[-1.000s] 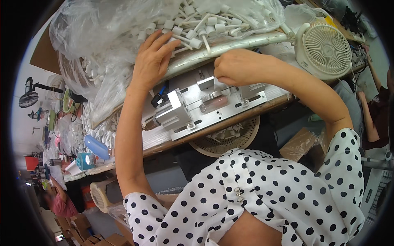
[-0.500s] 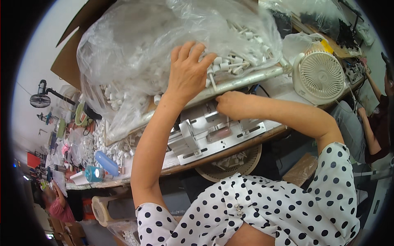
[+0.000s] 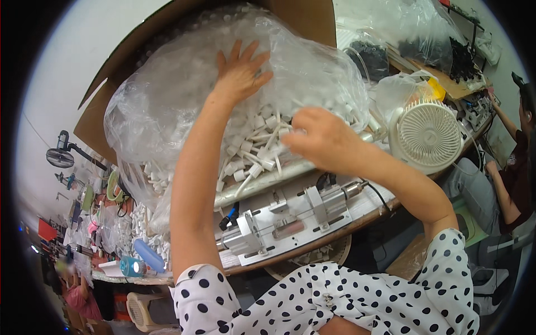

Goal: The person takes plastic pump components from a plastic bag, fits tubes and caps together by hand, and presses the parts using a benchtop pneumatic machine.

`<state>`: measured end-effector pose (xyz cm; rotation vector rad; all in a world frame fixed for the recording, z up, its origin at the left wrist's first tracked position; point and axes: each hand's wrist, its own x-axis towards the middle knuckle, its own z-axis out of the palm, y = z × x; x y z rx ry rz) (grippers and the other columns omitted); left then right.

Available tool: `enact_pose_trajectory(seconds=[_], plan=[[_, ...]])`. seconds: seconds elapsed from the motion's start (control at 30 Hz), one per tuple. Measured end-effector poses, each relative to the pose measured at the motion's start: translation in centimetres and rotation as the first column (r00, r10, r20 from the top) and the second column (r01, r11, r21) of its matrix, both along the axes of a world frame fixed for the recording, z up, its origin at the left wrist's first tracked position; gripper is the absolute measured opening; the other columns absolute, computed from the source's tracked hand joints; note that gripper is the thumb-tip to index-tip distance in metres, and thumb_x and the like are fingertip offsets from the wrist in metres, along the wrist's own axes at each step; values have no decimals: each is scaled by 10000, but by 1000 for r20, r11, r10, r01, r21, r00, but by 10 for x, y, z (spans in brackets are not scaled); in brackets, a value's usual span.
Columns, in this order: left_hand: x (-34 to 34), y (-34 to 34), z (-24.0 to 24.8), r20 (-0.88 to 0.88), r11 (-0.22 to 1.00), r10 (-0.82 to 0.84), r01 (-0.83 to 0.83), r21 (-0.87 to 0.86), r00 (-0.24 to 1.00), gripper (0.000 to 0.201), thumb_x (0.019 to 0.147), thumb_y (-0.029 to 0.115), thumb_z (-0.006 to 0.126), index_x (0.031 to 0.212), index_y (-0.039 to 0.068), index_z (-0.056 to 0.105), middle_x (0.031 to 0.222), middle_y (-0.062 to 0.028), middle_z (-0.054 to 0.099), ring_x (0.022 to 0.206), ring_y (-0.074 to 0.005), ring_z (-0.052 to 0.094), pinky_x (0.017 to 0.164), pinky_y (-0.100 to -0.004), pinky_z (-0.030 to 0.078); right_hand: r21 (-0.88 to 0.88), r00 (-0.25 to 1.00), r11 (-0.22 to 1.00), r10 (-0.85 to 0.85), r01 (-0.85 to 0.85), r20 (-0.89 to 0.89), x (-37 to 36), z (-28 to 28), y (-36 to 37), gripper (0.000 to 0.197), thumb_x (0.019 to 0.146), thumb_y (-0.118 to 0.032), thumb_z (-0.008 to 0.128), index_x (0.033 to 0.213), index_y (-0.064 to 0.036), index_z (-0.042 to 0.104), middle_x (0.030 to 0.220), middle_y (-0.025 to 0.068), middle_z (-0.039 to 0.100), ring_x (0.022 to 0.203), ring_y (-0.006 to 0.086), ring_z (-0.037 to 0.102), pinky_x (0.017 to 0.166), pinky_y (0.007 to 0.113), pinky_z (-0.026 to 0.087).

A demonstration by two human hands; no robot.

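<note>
My left hand (image 3: 241, 75) lies with fingers spread on a large clear plastic bag (image 3: 318, 64), pressing its film back. Small white plastic pieces (image 3: 254, 159) with cap-like heads and thin stems are heaped in the bag's opening. Over the right side of this heap is my right hand (image 3: 326, 139), its fingers curled together. A whitish bit shows at its fingertips, too small to name. Below both hands, a metal fixture (image 3: 287, 220) with two cylinders facing each other is mounted along the table's near edge. Neither hand touches it.
A cardboard box (image 3: 92, 123) surrounds the bag. At the right stands a white fan (image 3: 429, 137); a blue bottle (image 3: 148, 255) and teal jar (image 3: 129, 267) are at the left. Under the table edge is a basket (image 3: 345, 254). A person (image 3: 513, 162) works at the far right.
My right hand has left the fixture and risen to the heap of white pieces. My left hand has moved farther up the bag and spread its fingers, and more of the heap shows.
</note>
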<state>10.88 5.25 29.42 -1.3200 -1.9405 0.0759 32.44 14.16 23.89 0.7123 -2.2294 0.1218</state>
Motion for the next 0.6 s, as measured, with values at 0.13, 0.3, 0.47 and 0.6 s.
enact_pose_trajectory(seconds=[0.13,0.3,0.47,0.6], plan=[[-21,7,-16,115,992,116,-110,-57,987,454,854,437,432,1240,201,460,1394,-38,312,1297,-292,231,998,-608,131,-112,962,971,-227,212,-150,-67,11,55,121,710,-137,601,809,-76,569,763,127,515,754,289,533,648,399,438],[-4,-8,-20,312,964,-225,164,208,923,440,844,418,462,1252,253,460,1373,-55,342,1289,-298,253,1016,-606,85,-408,909,823,-413,396,51,-127,-2,129,169,803,-190,538,952,-117,572,853,160,555,853,344,560,713,420,453],[38,-76,-14,-46,993,-72,67,-99,996,413,829,324,518,1236,262,483,1358,-60,368,1306,-288,233,1029,-588,77,-361,887,820,-459,444,50,-147,-4,153,184,819,-135,493,986,-103,564,906,178,556,850,359,559,736,437,447],[0,-107,-4,-195,984,156,-170,-55,968,389,825,213,520,1212,249,504,1325,-26,417,1285,-277,285,1026,-586,111,-356,896,828,-439,433,69,-141,-8,151,181,826,-136,492,992,-102,554,902,185,550,857,370,551,748,438,440]])
